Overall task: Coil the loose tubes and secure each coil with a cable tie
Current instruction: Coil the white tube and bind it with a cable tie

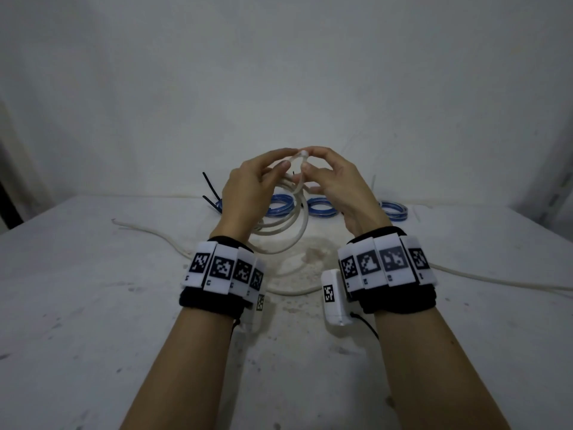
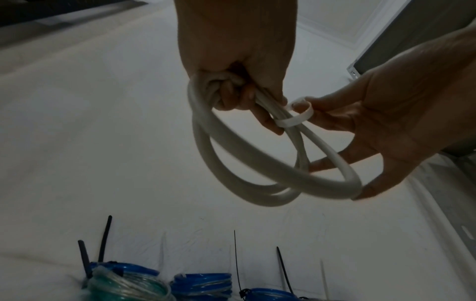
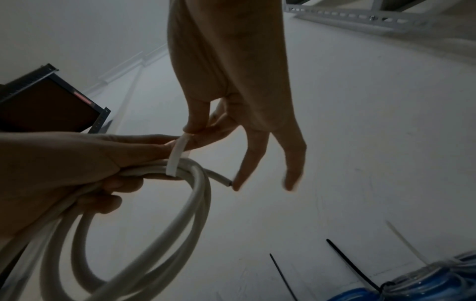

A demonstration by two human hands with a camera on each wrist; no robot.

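The person holds a white tube coil [image 1: 280, 226] up in the air, above the white table [image 1: 93, 305]. The left hand [image 1: 248, 187] grips the bunched loops of the coil, with the fingers curled round them. The rest of the coil hangs down below that hand. One cut end of the tube [image 3: 221, 179] sticks out beside the bunch.

A white cable tie [image 2: 296, 116] goes round the bunched loops in a small ring. The right hand [image 1: 335, 184] pinches the tie between its thumb and first finger, just beside the left hand. The other right fingers [image 3: 293, 163] hang spread and hold nothing.

So the step in hand looks like tying this coil. The coil is wound, and the tie is round it but loose. From these views, nobody can tell if the tie's tail is through its head yet.

Next, the tail likely needs to go through the head and get pulled snug. The left hand should keep the loops squeezed together, or they may spring apart.

At the back of the table sit blue tube coils [image 1: 321, 206], already tied with black cable ties [image 1: 210, 190]. More white tube [image 1: 496, 279] lies loose on the table, so there is more to coil.
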